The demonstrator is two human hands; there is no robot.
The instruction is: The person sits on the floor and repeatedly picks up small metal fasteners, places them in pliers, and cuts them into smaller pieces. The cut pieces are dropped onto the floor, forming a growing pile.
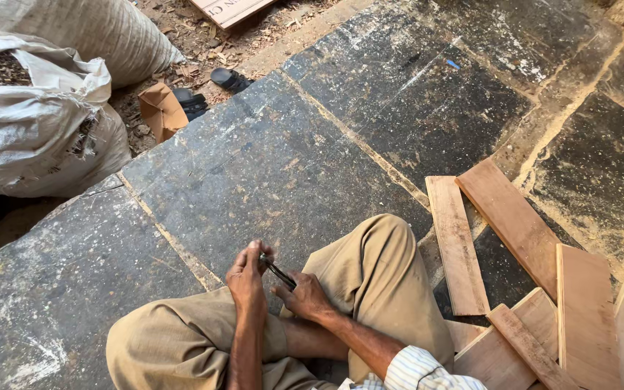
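- While seated cross-legged on the stone floor (254,166): left hand (247,278) and right hand (305,297), fingers closed on a small dark tool (278,272) between them, above the knees.
- Wooden planks (514,224) near, rightward.
- Filled sacks (37,123) far left.

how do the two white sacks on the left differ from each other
The nearer sack gapes open at its frayed mouth, showing brown shavings inside; the farther sack looks closed and plump. The nearer one is whiter and crumpled, the farther one greyer and smoother. Both are woven and lie on the littered ground.

Both hands (276,285) meet before crossed legs, fingers (263,254) pinched.
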